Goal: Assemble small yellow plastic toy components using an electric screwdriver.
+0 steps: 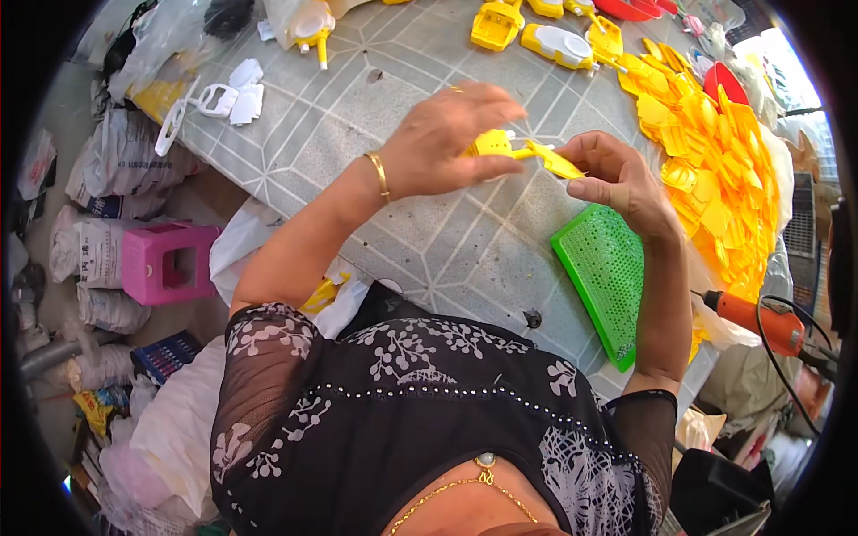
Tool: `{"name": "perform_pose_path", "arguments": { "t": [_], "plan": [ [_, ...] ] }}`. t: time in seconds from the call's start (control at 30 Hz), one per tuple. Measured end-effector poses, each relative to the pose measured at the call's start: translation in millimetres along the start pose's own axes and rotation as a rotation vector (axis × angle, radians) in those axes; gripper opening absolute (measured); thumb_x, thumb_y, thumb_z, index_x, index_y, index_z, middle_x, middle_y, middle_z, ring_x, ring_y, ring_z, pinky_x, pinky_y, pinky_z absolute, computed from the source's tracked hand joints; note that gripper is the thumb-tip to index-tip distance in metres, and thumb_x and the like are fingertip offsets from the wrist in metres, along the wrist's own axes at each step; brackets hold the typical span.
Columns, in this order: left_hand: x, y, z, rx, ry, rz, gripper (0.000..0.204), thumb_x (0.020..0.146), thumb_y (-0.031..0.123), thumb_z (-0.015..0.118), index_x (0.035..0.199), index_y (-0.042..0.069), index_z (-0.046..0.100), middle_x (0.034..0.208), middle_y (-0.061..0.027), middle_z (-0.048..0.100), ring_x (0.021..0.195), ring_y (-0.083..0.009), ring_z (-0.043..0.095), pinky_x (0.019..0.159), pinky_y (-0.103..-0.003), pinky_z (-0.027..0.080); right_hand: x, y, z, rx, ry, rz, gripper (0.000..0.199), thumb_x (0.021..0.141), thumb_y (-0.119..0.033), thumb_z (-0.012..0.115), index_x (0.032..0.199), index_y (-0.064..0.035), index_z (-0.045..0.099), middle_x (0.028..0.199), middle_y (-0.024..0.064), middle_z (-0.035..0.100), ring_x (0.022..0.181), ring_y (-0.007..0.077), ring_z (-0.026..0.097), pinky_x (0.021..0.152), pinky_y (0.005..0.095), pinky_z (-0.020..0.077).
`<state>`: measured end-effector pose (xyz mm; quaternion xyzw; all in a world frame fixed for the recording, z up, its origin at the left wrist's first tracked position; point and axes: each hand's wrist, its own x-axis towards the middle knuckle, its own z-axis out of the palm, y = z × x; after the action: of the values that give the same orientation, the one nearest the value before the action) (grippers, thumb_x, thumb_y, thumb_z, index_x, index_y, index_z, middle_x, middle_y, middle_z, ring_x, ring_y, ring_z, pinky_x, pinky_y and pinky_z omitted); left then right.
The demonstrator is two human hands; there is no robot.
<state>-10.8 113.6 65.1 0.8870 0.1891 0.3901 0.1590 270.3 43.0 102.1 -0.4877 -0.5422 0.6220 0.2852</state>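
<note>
Above the middle of the tabletop, both my hands are at small yellow plastic parts. My left hand (451, 138), slightly blurred, has thumb and fingers closed about a yellow plastic casing (490, 143), which they partly hide. Between thumb and fingertips my right hand (618, 174) pinches a slim yellow plastic piece (558, 163). The two pieces meet or nearly meet; whether they are joined I cannot tell. Beneath my right forearm lies a green perforated tray (603, 268), with small bits at its near end.
Loose yellow parts (706, 179) are heaped at the right. Several yellow assemblies (559, 45) lie along the far side, and white plastic pieces (246, 94) at far left. A corded orange power tool (760, 322) sits right of the tray. A pink stool (170, 259) stands left of the table.
</note>
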Motion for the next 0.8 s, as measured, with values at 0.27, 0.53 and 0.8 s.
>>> {"name": "perform_pose_path", "arguments": {
  "t": [0.27, 0.53, 0.8],
  "plan": [
    [-61.7, 27.4, -9.6, -0.111, -0.145, -0.409, 0.03, 0.091, 0.022, 0.074, 0.112, 0.001, 0.069, 0.098, -0.0151, 0.071, 0.084, -0.0303, 0.07, 0.072, -0.037, 0.056, -21.2, 19.6, 7.6, -0.101, 0.239, -0.051, 0.051, 0.081, -0.019, 0.087, 0.123, -0.0024, 0.063, 0.116, 0.0073, 0.068, 0.108, 0.0166, 0.064, 0.096, 0.0307, 0.0502],
    [-37.7, 8.4, 4.0, 0.019, -0.463, -0.018, 0.077, 0.078, 0.035, 0.082, 0.143, 0.007, 0.053, 0.141, -0.0141, 0.057, 0.13, -0.0343, 0.053, 0.116, -0.048, 0.033, -30.7, 33.5, 21.7, -0.32, 0.322, -0.116, 0.052, 0.08, -0.024, 0.087, 0.122, -0.0031, 0.064, 0.116, 0.0065, 0.069, 0.109, 0.0174, 0.063, 0.098, 0.0339, 0.049],
    [-56.2, 6.8, 32.5, -0.095, -0.257, -0.099, 0.073, 0.077, 0.035, 0.083, 0.138, 0.005, 0.056, 0.133, -0.0145, 0.061, 0.125, -0.0344, 0.056, 0.108, -0.045, 0.042, -27.2, 37.0, 52.0, -0.821, 0.284, -0.335, 0.05, 0.074, -0.011, 0.084, 0.119, -0.0089, 0.06, 0.126, 0.0108, 0.064, 0.121, 0.0325, 0.059, 0.103, 0.0417, 0.0445]
  ]
}}
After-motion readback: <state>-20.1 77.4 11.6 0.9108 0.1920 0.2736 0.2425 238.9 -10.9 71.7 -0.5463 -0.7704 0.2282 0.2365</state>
